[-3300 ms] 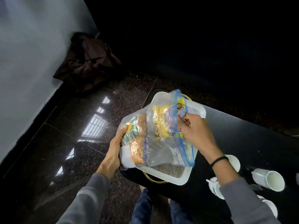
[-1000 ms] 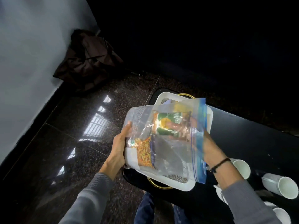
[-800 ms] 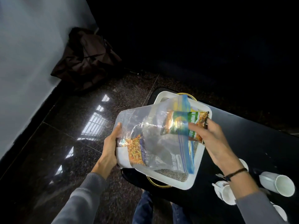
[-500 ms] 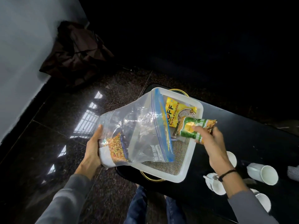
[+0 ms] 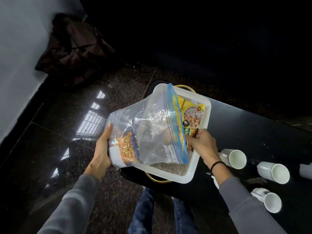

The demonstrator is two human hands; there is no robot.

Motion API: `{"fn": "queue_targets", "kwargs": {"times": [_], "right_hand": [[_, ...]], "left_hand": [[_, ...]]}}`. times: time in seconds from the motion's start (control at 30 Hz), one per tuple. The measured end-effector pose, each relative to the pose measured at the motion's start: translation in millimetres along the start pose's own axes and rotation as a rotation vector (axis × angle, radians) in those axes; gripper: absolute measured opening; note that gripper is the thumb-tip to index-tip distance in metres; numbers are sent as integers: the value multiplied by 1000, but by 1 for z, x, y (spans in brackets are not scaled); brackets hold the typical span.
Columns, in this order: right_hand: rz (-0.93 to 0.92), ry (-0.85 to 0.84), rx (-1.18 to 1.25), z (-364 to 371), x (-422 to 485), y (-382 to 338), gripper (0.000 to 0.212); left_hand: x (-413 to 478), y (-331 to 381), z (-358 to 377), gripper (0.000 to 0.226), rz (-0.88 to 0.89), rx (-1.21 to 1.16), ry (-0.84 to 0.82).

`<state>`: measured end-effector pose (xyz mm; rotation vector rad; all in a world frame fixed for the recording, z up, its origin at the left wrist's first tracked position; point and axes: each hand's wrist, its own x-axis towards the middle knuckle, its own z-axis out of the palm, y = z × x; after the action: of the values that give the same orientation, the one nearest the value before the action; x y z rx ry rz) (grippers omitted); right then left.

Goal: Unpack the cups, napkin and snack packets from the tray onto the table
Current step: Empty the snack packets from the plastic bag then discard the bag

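At the near edge of the scene, knees in blue jeans (image 5: pixel 145 213) sit under a black table (image 5: pixel 253 132). On its near right lie three white cups on their sides, mouths toward the viewer: the near cup (image 5: pixel 268 201), the right cup (image 5: pixel 275 172) and the middle cup (image 5: pixel 234 158), all apart from the tray, so the cup step looks done. A further white shape behind the right forearm is too hidden to name.

The left hand (image 5: pixel 103 149) cradles a clear zip bag (image 5: pixel 152 132) from its left side, fingers spread along the plastic and thumb on top. The bag hangs over the left half of the white tray (image 5: pixel 190 173), its blue seal open toward the right. One orange packet (image 5: pixel 126 147) remains inside, at the bottom by the left palm.

The right hand (image 5: pixel 202 144) pinches a green packet (image 5: pixel 190 134) with curled fingers, low over the tray; whether it touches the woven cloth (image 5: pixel 168 166) lining the tray cannot be told. Just beyond it a yellow packet (image 5: pixel 190 112) lies flat in the tray's far right corner.

Judged so, no packet has reached the table yet, and the cloth, if it is the napkin, is not yet out.

Left of the table a polished dark stone floor (image 5: pixel 67 124) reflects a barred window. A pale wall (image 5: pixel 20 48) rises at far left, with a dark brown bundle (image 5: pixel 74 51) slumped at its foot; the rest is unlit
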<state>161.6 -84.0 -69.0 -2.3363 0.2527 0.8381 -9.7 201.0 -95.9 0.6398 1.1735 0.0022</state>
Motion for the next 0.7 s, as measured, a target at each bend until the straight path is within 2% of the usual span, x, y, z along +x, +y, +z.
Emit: {"fn": "queue_targets", "kwargs": {"times": [0.13,0.2,0.3,0.37,0.5,0.6,0.7], "right_hand": [[-175,150,-60,-16,-17,-15,38],[-320,199,67,-26,-26,-23,27],[-448,-56,435,-35,-38,-38,15],[-478,-214,401,-32,-39,-44,16],[-278,-567,261,-20,-36,-52,22],[-316,-691,177,-7,-38,-57,17],[-182,-764,205,6,-41,-53,27]], "left_hand": [[0,-1,10,41,-15,24,-28],[0,-1,15,45,-5,39,-25],[-2,-1,23,52,8,73,-32],[-4,0,28,55,11,94,-41],[-8,-1,36,54,-2,101,-95],[-10,-3,44,53,-5,118,-148],[-11,-6,52,57,1,167,-150]]}}
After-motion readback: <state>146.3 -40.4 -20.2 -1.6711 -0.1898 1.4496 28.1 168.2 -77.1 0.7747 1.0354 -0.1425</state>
